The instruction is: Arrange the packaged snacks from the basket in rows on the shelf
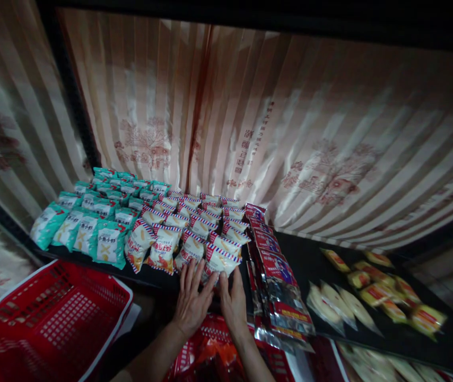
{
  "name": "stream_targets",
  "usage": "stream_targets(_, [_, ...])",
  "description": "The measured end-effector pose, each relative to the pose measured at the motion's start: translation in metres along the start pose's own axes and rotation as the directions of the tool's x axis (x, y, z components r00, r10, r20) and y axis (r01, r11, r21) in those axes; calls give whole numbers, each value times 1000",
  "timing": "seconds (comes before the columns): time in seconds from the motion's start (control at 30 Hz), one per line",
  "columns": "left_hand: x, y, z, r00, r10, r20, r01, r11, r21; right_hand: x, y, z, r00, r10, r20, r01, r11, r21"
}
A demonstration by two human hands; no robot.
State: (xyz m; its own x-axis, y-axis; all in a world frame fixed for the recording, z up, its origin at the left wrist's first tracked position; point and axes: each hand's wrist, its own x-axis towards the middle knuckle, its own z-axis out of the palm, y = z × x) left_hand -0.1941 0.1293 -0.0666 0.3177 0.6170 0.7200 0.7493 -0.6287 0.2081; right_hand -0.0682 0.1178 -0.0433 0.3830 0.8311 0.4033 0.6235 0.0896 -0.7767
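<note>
**A:** Striped cloth, pale and pleated, hangs across the whole back (290, 132), and under it runs the dark shelf (302, 254). Red basket (51, 318) sits low on the left.

**B:** And the stock?

**A:** Teal packets (91, 223) in rows on the left, then the white packets with red-and-blue striped edges (194, 223) beside them, dark red foil packs (270, 265) overlapping down the middle, yellow wrapped cakes (381, 292) well apart on the right.

**B:** Hands?

**A:** Left hand (192, 300) flat, fingers spread, resting against the front row. Right hand (232, 302) just beside it, fingers out, touching the front white packet (220, 260) at the shelf's near edge. Neither one grips anything.

**B:** How would that packet handle?

**A:** Light, I'd judge, puffy and crinkly, slippery film, contents likely crushable. Best pinched by the sealed striped edge, or cupped gently at both sides.
</note>
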Motion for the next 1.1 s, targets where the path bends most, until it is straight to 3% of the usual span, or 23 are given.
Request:
stream_targets(0.07, [0, 0, 6, 1000, -3, -21, 4, 1000, 8, 1, -10, -13, 995, -67, -78, 61, 995, -74])
stream_targets(0.17, [-2, -2, 13, 998, 2, -58, -1, 1000, 13, 20, -31, -37, 930, -332, -155, 295, 930, -220])
stream_targets(0.27, [-3, -3, 19, 995, 8, -101, -8, 1000, -3, 62, -50, -49, 877, -481, 10, 465, 841, -276])
stream_targets(0.37, [-4, -3, 21, 993, -10, -117, 10, 1000, -6, 113, -62, -39, 857, -457, 237, 513, 795, -322])
stream_targets(0.5, [-4, -3, 22, 993, -18, -116, 17, 1000, -10, 160, -76, -9, 817, -249, 520, 521, 706, -479])
stream_targets(0.6, [-4, -3, 23, 993, -24, -117, 22, 1000, -19, 175, -86, 12, 766, -145, 626, 547, 658, -517])
stream_targets(0.77, [-2, -2, 27, 989, -61, -136, 58, 998, -29, 183, -84, 30, 679, -153, 718, 560, 740, -372])
stream_targets(0.83, [-1, -1, 28, 988, -78, -134, 73, 997, -38, 186, -77, 28, 686, -153, 711, 533, 772, -347])
stream_targets(0.93, [3, 2, 28, 986, -102, -131, 97, 994, -45, 197, -67, 22, 767, -144, 625, 462, 800, -382])
stream_targets(1.03, [5, 4, 26, 983, -133, -126, 128, 991, -47, 214, -58, 21, 825, -110, 554, 443, 734, -515])
stream_targets(1.1, [5, 5, 25, 983, -141, -115, 136, 990, -44, 226, -53, 25, 810, -58, 583, 462, 676, -574])
